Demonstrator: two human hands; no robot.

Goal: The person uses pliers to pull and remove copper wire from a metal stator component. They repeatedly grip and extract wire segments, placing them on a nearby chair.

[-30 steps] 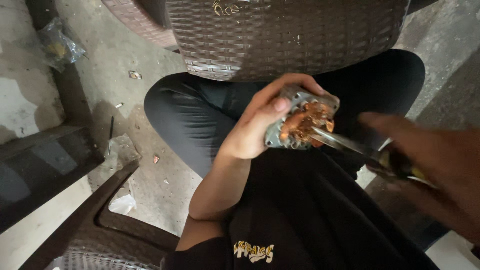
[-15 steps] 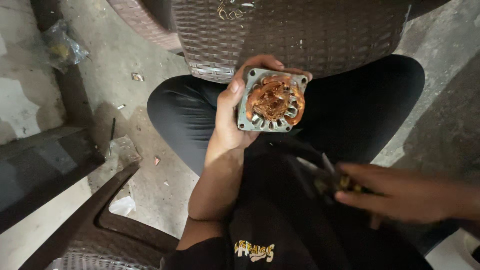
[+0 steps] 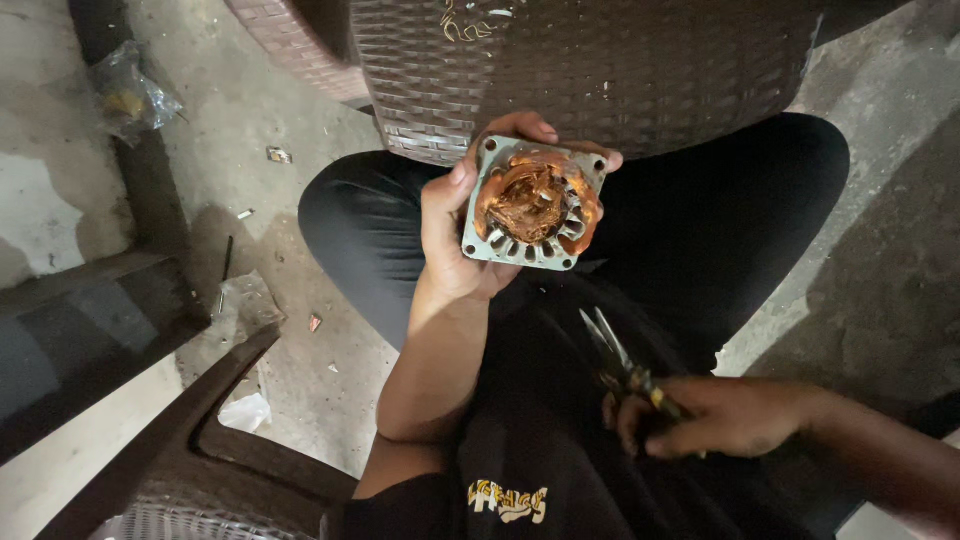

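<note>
Presently, left hand (image 3: 455, 235) is gripping 1 square motor stator (image 3: 532, 203) with copper windings, held upright; right hand (image 3: 715, 415) is clasping needle-nose pliers (image 3: 622, 362) over lap, well apart.

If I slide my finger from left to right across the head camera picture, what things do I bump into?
Crumpled plastic bag → dark chair arm → left hand → square metal motor piece with copper wire → pliers → right hand.
</note>
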